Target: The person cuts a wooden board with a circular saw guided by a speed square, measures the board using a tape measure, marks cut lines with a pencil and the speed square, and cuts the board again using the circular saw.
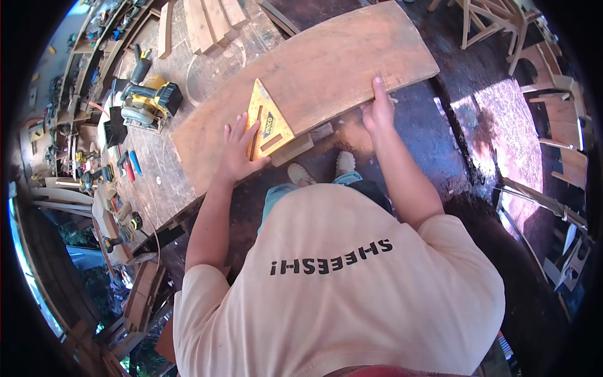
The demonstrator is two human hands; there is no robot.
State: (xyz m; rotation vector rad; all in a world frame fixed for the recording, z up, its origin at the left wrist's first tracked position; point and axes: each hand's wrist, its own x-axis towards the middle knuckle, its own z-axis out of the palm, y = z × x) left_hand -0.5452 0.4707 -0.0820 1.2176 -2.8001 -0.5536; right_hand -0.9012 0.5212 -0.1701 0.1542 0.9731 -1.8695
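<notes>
A wide wooden board [326, 69] lies slantwise across the workbench, its right part reaching out past the bench. On the board's near edge rests a yellow speed square [269, 122], a triangular tool with slots. My left hand [239, 147] is spread flat on the board, its fingers at the square's left side and touching it. With the thumb on top and the fingers curled beneath, my right hand [380, 113] grips the board's near edge further right. The fingers under the board are partly hidden.
On the workbench [157, 195] to the left stands a yellow and black circular saw [151, 103]. Several wood strips [207, 25] lie at the back. Blue and red hand tools [133, 163] lie nearer, and a wooden frame [490, 22] stands at the far right.
</notes>
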